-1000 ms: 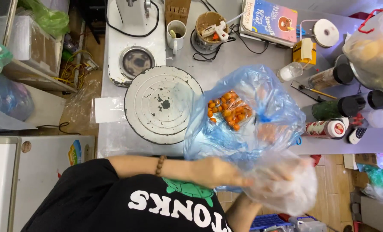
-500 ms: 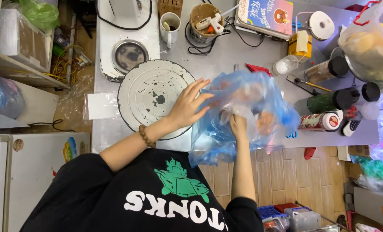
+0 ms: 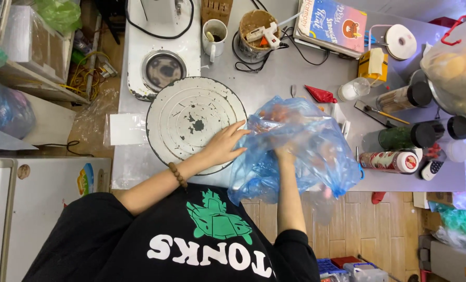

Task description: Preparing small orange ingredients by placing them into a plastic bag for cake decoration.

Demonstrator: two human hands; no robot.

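Note:
A crumpled blue plastic bag (image 3: 316, 156) lies on the grey table (image 3: 295, 68), with orange pieces (image 3: 277, 112) showing dimly through its top. My left hand (image 3: 221, 147), a bead bracelet on its wrist, rests at the bag's left edge with fingers stretched out, over the rim of a round white turntable (image 3: 191, 117). My right hand (image 3: 283, 154) reaches up into the bag. The plastic hides most of it, so its grip is unclear.
A small cooker (image 3: 162, 68), a mug (image 3: 214, 34), a cup with a glue gun (image 3: 256, 28) and a book (image 3: 332, 23) stand at the back. Jars and bottles (image 3: 410, 136), a red piping bag (image 3: 321, 95) and a clear bag of goods (image 3: 455, 68) crowd the right.
The bag has been lowered from in front of me onto the table. My left hand has slid back to its left edge and my right hand has gone deeper inside.

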